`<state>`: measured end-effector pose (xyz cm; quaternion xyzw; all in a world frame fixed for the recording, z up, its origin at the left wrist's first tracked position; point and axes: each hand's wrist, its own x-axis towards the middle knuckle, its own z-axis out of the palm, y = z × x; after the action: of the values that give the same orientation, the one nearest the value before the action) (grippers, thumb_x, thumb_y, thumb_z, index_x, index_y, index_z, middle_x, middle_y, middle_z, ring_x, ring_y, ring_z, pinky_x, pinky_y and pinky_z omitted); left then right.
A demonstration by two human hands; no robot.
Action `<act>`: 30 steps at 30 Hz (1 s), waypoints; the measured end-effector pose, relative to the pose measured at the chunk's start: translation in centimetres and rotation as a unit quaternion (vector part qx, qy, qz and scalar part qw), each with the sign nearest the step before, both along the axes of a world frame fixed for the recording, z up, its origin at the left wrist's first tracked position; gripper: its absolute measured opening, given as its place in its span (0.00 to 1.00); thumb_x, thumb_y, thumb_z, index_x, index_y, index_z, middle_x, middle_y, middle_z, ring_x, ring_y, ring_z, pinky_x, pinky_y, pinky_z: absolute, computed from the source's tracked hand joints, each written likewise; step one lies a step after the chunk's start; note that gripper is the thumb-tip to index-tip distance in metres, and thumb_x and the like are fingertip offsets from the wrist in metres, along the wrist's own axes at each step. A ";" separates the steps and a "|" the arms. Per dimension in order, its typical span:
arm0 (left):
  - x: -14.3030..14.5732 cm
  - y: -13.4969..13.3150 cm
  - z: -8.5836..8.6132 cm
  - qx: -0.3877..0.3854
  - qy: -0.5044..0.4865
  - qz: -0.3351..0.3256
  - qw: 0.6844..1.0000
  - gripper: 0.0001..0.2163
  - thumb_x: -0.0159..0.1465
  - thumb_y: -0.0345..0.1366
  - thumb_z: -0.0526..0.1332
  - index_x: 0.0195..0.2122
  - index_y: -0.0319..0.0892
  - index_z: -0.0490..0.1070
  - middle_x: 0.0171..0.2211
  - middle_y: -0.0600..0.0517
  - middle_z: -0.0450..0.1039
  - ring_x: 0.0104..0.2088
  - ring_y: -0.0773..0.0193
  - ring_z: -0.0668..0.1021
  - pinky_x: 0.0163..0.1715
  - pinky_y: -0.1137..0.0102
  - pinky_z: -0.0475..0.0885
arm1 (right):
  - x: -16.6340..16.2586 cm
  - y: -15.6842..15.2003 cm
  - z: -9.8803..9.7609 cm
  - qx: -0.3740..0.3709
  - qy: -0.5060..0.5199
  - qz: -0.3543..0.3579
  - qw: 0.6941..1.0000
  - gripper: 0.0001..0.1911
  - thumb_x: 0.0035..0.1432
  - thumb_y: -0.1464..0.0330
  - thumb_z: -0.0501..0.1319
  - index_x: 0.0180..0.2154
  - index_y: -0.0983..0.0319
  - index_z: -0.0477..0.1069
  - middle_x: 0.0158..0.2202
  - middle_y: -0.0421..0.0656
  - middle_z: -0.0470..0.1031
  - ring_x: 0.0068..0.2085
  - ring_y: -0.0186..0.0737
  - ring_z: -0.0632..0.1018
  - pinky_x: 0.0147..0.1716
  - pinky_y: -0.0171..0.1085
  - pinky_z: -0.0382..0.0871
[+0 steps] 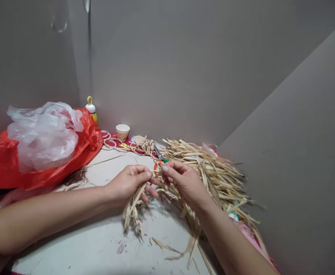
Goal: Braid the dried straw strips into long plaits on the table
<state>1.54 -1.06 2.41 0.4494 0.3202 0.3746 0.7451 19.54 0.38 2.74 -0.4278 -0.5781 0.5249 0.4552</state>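
In the middle of the head view, my left hand (135, 181) pinches a few dried straw strips (133, 206) between thumb and forefinger, its other fingers spread loosely below. The strips hang down from it toward the white table, a braided piece (136, 219) among them. Close by on the right, my right hand (183, 181) is closed with thumb against forefinger, on the straw strips as far as I can see; its fingertips partly hide them. Just behind the hands lie scissors (158, 152) with orange and green handles. A braided straw length (169, 194) shows beneath my right hand.
A large heap of dry straw (213, 172) covers the right side of the table (98, 244). Red and clear plastic bags (47, 137) fill the left. Toward the back wall stand a paper cup (123, 132) and a yellow-white bottle (91, 110), with coiled cord (144, 144) beside them.
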 end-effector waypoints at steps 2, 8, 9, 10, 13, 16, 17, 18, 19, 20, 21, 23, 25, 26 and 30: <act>0.0 -0.1 0.0 0.034 0.004 0.002 0.999 0.09 0.59 0.38 0.60 0.30 0.36 0.65 0.38 0.45 0.75 0.23 0.70 0.78 0.16 0.79 0.69 | -0.1 0.1 -0.2 -0.012 0.019 -0.020 1.000 0.15 0.50 0.59 0.65 0.24 0.63 0.68 0.18 0.36 0.65 0.21 0.28 0.63 0.21 0.30 0.56; 0.5 -0.6 -0.4 0.097 0.048 0.005 0.994 0.13 0.58 0.45 0.60 0.30 0.38 0.65 0.32 0.49 0.74 0.23 0.70 0.76 0.17 0.78 0.67 | -0.5 0.1 -0.3 -0.026 0.058 -0.031 0.997 0.16 0.48 0.59 0.67 0.23 0.63 0.66 0.19 0.36 0.66 0.21 0.28 0.64 0.21 0.30 0.57; 0.5 -0.7 -0.6 0.113 0.061 0.006 0.992 0.13 0.59 0.45 0.59 0.31 0.38 0.66 0.29 0.50 0.73 0.22 0.70 0.75 0.18 0.77 0.67 | -0.6 0.0 -0.3 -0.029 0.052 -0.034 0.998 0.16 0.48 0.58 0.67 0.22 0.63 0.66 0.19 0.36 0.66 0.21 0.28 0.64 0.21 0.29 0.57; 0.5 -0.9 -0.8 0.133 0.078 0.008 0.988 0.13 0.60 0.45 0.57 0.31 0.38 0.66 0.26 0.52 0.72 0.21 0.71 0.74 0.19 0.77 0.67 | -0.6 0.0 -0.4 -0.033 0.045 -0.038 0.998 0.17 0.48 0.58 0.67 0.22 0.63 0.66 0.18 0.36 0.65 0.21 0.28 0.63 0.20 0.29 0.56; 0.2 -1.4 -1.4 0.209 0.127 0.021 0.970 0.12 0.64 0.41 0.52 0.32 0.38 0.67 0.22 0.54 0.69 0.19 0.73 0.68 0.20 0.76 0.64 | -0.7 -0.2 -0.7 -0.053 0.034 -0.052 0.997 0.17 0.47 0.58 0.67 0.21 0.63 0.66 0.18 0.36 0.64 0.20 0.27 0.62 0.19 0.28 0.55; -0.2 -1.6 -1.4 0.281 0.144 0.041 0.948 0.10 0.63 0.36 0.52 0.30 0.38 0.68 0.22 0.54 0.68 0.22 0.72 0.68 0.23 0.75 0.64 | -0.9 -0.2 -0.8 -0.072 0.051 -0.065 0.994 0.17 0.44 0.59 0.69 0.22 0.64 0.68 0.19 0.36 0.65 0.20 0.26 0.63 0.19 0.27 0.57; -0.3 -1.7 -1.2 0.296 0.145 0.046 0.943 0.10 0.63 0.36 0.53 0.29 0.38 0.68 0.21 0.54 0.67 0.23 0.71 0.69 0.24 0.75 0.64 | -1.0 -0.3 -0.8 -0.082 0.062 -0.070 0.992 0.17 0.43 0.59 0.70 0.22 0.64 0.68 0.19 0.36 0.65 0.20 0.26 0.64 0.19 0.27 0.58; -0.4 -1.7 -1.1 0.304 0.144 0.047 0.941 0.09 0.63 0.35 0.53 0.27 0.38 0.67 0.21 0.55 0.66 0.23 0.71 0.69 0.25 0.75 0.64 | -1.1 -0.4 -0.7 -0.094 0.073 -0.074 0.990 0.17 0.42 0.59 0.70 0.22 0.64 0.69 0.19 0.36 0.65 0.19 0.26 0.64 0.18 0.27 0.59; -0.4 -1.7 -0.9 0.302 0.142 0.042 0.942 0.10 0.63 0.35 0.53 0.26 0.38 0.66 0.20 0.55 0.65 0.23 0.71 0.69 0.25 0.75 0.64 | -1.3 -0.5 -0.6 -0.106 0.083 -0.078 0.988 0.17 0.41 0.59 0.71 0.22 0.64 0.69 0.18 0.36 0.65 0.19 0.25 0.64 0.18 0.27 0.59; -0.4 -1.7 -0.8 0.289 0.139 0.030 0.947 0.10 0.63 0.36 0.53 0.26 0.39 0.65 0.19 0.56 0.65 0.22 0.71 0.69 0.24 0.75 0.63 | -1.5 -0.6 -0.5 -0.117 0.090 -0.079 0.986 0.17 0.41 0.59 0.71 0.22 0.64 0.70 0.18 0.36 0.65 0.18 0.25 0.64 0.17 0.27 0.58; -0.4 -1.7 -0.7 0.268 0.135 0.014 0.954 0.10 0.63 0.37 0.53 0.26 0.39 0.64 0.19 0.56 0.64 0.21 0.72 0.69 0.22 0.75 0.64 | -1.6 -0.7 -0.4 -0.123 0.095 -0.079 0.985 0.17 0.40 0.58 0.71 0.22 0.64 0.70 0.17 0.35 0.64 0.17 0.25 0.63 0.16 0.27 0.58; -0.3 -1.7 -0.6 0.220 0.128 -0.016 0.967 0.10 0.63 0.38 0.52 0.27 0.40 0.64 0.17 0.57 0.64 0.19 0.72 0.69 0.20 0.76 0.64 | -1.8 -0.9 -0.3 -0.130 0.097 -0.074 0.984 0.17 0.41 0.58 0.71 0.22 0.65 0.70 0.16 0.35 0.63 0.16 0.24 0.62 0.15 0.26 0.56; -0.1 -1.6 -0.8 0.192 0.128 -0.029 0.973 0.10 0.62 0.39 0.53 0.28 0.40 0.64 0.17 0.57 0.64 0.17 0.73 0.68 0.18 0.77 0.64 | -1.9 -0.9 -0.2 -0.134 0.096 -0.071 0.984 0.17 0.41 0.58 0.70 0.22 0.65 0.70 0.15 0.35 0.63 0.16 0.24 0.62 0.14 0.26 0.54; -0.1 -1.5 -0.9 0.186 0.125 -0.030 0.974 0.10 0.62 0.40 0.53 0.28 0.39 0.65 0.17 0.57 0.65 0.17 0.73 0.68 0.18 0.78 0.64 | -1.9 -0.9 -0.2 -0.135 0.094 -0.071 0.984 0.18 0.42 0.58 0.70 0.21 0.65 0.70 0.16 0.35 0.64 0.16 0.24 0.62 0.14 0.26 0.55; 0.2 -1.2 -1.5 0.141 0.092 -0.043 0.985 0.10 0.61 0.42 0.55 0.30 0.39 0.65 0.16 0.57 0.67 0.16 0.73 0.70 0.17 0.78 0.65 | -1.7 -0.8 -0.3 -0.135 0.088 -0.069 0.985 0.18 0.42 0.57 0.70 0.22 0.65 0.71 0.18 0.36 0.66 0.17 0.24 0.64 0.16 0.27 0.57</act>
<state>1.74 -2.23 0.90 0.5958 0.3117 0.3402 0.6574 17.84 -0.43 2.47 -0.4759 -0.4289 0.6012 0.4776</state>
